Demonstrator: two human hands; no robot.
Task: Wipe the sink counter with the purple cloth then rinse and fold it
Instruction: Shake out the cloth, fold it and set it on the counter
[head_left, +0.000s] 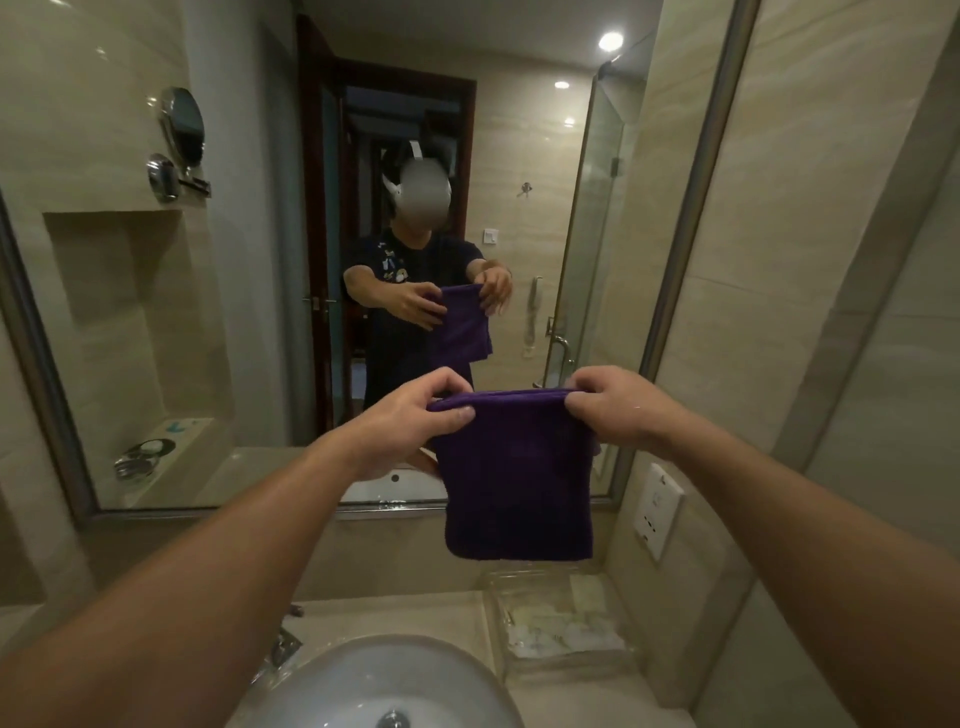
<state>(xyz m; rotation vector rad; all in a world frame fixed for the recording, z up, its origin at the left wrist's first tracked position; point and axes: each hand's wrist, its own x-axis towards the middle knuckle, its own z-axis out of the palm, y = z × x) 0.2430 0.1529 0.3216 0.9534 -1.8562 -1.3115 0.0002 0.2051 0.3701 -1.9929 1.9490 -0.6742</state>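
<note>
Overhead, two hands — left hand (415, 410), right hand (613, 408) — pinch one folded purple cloth (517, 478).

The purple cloth (517, 478) is being held up in the air in front of the mirror, folded over, its doubled top edge stretched level and the rest hanging straight down as a rectangle. It is being suspended above the rear edge of the sink counter (415, 613), clear of the surface.
</note>
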